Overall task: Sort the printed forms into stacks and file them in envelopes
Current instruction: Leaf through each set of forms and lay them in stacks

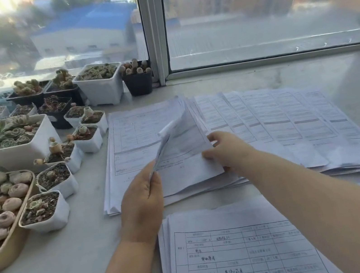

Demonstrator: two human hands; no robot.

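Observation:
Printed forms lie on a pale marble sill (354, 73). A far stack (132, 139) sits left of centre, with more forms fanned out (291, 122) to its right. A third stack (241, 252), with handwriting in its table, lies nearest me. My left hand (141, 204) grips the bottom left edge of several lifted sheets (184, 154) that curl up off the far stack. My right hand (226, 150) pinches the right edge of those same sheets. No envelope is in view.
Many small white and black pots of succulents (20, 144) crowd the left of the sill, beside a tan oval dish (17, 237) of pink succulents. A window frame (154, 28) stands behind the papers. Bare marble lies at the near left and far right.

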